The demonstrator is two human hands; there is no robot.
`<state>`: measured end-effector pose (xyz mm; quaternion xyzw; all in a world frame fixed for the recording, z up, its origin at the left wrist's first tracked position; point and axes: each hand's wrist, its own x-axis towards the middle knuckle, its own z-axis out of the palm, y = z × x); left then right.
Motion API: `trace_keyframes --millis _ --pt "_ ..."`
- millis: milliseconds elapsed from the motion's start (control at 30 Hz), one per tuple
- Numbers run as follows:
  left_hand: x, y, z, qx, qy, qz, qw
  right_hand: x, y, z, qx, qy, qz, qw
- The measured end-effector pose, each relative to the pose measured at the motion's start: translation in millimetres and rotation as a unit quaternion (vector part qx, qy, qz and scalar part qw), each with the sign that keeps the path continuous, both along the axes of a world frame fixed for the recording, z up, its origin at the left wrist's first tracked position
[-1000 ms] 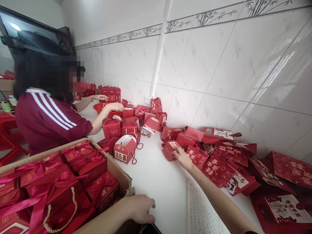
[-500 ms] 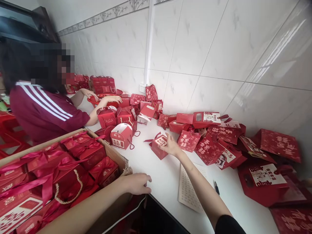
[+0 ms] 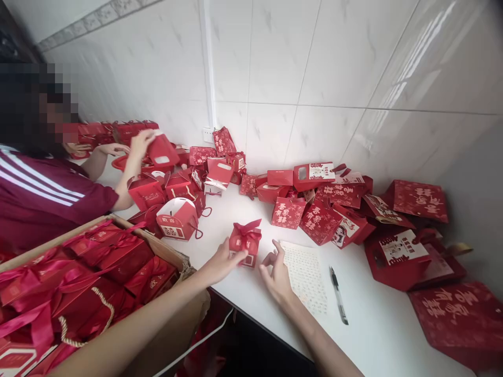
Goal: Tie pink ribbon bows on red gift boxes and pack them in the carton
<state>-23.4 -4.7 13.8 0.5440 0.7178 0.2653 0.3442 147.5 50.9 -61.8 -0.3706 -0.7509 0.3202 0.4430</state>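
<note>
A small red gift box (image 3: pixel 244 246) with a dark red ribbon bow on top stands upright on the white table (image 3: pixel 220 220). From its left side my left hand (image 3: pixel 220 266) grips it, with the thumb across the front face. Just to the right of the box is my right hand (image 3: pixel 278 275); its fingers are apart and half curled, and nothing is in them. Under and beside the right wrist lies a sheet of handwritten paper (image 3: pixel 308 277). A pen (image 3: pixel 338 296) rests to the right of that sheet.
A cardboard carton (image 3: pixel 183 259) full of ribboned red boxes stands at the left. Red boxes and bags (image 3: pixel 322 222) line the table's wall side. At upper left, a co-worker's hand (image 3: pixel 140 144) holds a red box (image 3: pixel 162 151). A white cable (image 3: pixel 196 343) hangs below the table edge.
The gift box has gone from tilted in my right hand to upright under my left hand. My right hand has let go. The co-worker has lifted a red box. The view has shifted right.
</note>
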Motion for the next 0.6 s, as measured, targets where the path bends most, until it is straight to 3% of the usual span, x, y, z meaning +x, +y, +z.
trace_keyframes --millis 100,300,400,467,600 --pt "0.6 8.4 0.7 -0.004 -0.027 0.048 0.998 12.0 -2.5 7.0 -0.05 0.039 -0.009 0.998" --pt "-5.2 9.3 -10.5 0.006 -0.034 0.032 0.999 14.9 5.2 8.3 -0.151 0.06 0.013 0.987" --pt "-5.4 16.1 -3.5 0.078 0.013 0.061 0.995 11.8 12.2 16.0 -0.107 0.045 -0.03 0.993" --pt "-2.3 24.2 4.3 0.107 0.006 0.073 0.991 8.5 21.6 33.4 -0.044 0.019 -0.048 0.998" --pt "4.7 35.9 8.2 0.171 -0.022 0.075 0.982 -3.6 37.5 80.7 0.057 -0.082 0.055 0.994"
